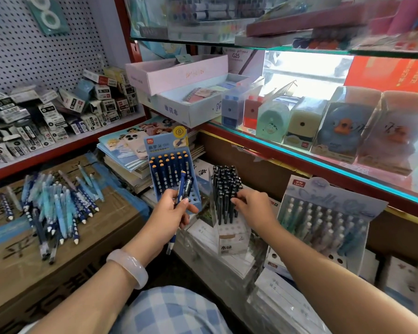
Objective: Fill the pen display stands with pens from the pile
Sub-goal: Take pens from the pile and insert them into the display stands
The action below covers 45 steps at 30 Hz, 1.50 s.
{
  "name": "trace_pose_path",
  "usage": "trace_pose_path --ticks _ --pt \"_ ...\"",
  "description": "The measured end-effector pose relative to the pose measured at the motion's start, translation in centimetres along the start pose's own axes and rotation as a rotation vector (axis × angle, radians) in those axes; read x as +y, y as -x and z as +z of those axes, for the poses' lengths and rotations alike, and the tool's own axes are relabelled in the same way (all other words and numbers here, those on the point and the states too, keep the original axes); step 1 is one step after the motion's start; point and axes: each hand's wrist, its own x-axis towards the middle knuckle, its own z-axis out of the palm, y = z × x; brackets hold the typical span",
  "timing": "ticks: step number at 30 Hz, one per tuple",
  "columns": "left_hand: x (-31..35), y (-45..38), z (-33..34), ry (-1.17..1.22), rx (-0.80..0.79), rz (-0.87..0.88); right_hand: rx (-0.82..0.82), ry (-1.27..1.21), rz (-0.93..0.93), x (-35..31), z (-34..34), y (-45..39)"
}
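Between the pile [51, 208] and the stands, two pens [182, 189] are held in the left hand [170, 213], pinched between thumb and fingers with their caps up and tips down. They appear to be held as a ready supply, so that one can be passed across without reaching back to the pile. The right hand [252, 208] is set against the black stand [227, 203], fingers curled onto its outer pens, probably to steady it or seat a pen; whether a pen is actually gripped cannot be told.

The pile is spread loosely on a taped carton [15, 256] to the left, well apart from the stands. Its pens are mixed: dark blue, light blue and patterned barrels, many with white tips, lying crossed at all angles.

The blue stand [176, 174] is propped upright behind the left hand. Its back rows are filled with dark blue, orange-capped pens, while several front holes are left empty. The held pens look to match these, so they are judged to be meant for that stand. The black stand is nearly packed with black pens. A pale stand [323, 220] at the right is tilted back, mostly filled with pastel pens, with a few holes open at its lower front.
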Motion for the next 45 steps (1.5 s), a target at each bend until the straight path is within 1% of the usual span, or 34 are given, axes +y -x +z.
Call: trace_pose_path --ticks 2,5,6,7,8,10,12,13,15,19,22,24,27,30,33,37,42,45 --pt "0.3 0.1 0.1 0.032 -0.017 0.004 0.01 -0.007 0.01 0.0 -0.6 0.2" --pt "0.9 0.3 0.5 0.052 -0.051 0.005 0.143 -0.056 -0.006 -0.5 -2.1 0.4" --pt "1.1 0.4 0.7 0.065 -0.063 0.002 0.177 -0.094 -0.019 -0.9 -2.6 0.5" --pt "1.4 0.6 1.0 0.083 -0.073 -0.001 0.177 -0.166 -0.022 -1.5 -3.0 0.6" --pt "1.6 0.7 1.3 0.104 -0.083 -0.003 0.136 -0.271 -0.015 -2.2 -3.3 0.7" --pt "2.2 0.9 1.9 0.147 -0.108 -0.008 -0.025 -0.479 0.003 -3.8 -3.6 1.2" --pt "2.7 1.2 2.3 0.178 -0.134 -0.007 -0.14 -0.573 0.002 -4.9 -3.5 1.6" --pt "2.8 1.3 2.4 0.192 -0.141 -0.005 -0.161 -0.614 -0.002 -5.2 -3.4 1.7" --pt "2.9 1.4 2.4 0.213 -0.144 0.0 -0.157 -0.686 0.003 -5.6 -3.4 1.9" --pt "2.6 1.2 2.1 0.218 -0.122 0.005 -0.127 -0.725 -0.017 -5.7 -4.3 2.1" --pt "2.2 1.0 1.6 0.19 -0.082 0.017 -0.047 -0.793 -0.008 -5.3 -6.4 1.8" --pt "1.9 1.1 1.1 0.181 -0.044 0.004 0.047 -0.723 -0.031 -4.5 -7.9 1.2" --pt "1.6 1.2 0.6 0.179 0.003 -0.004 0.182 -0.444 -0.091 -2.9 -8.8 0.4" --pt "1.4 1.0 0.5 0.114 0.015 0.03 0.2 -0.267 -0.136 -1.7 -7.9 0.4" --pt "1.1 1.0 0.4 0.108 0.003 0.031 0.156 -0.226 -0.113 -1.1 -6.0 0.7" --pt "1.0 1.1 -0.1 0.026 0.019 0.051 0.125 -0.171 -0.093 -0.5 -3.9 1.0" --pt "0.8 0.9 -0.7 -0.014 0.034 0.038 0.158 -0.141 -0.082 0.0 -3.0 0.7" --pt "0.4 0.8 -0.7 -0.019 0.025 0.02 0.149 -0.136 -0.088 0.0 -2.8 0.4"
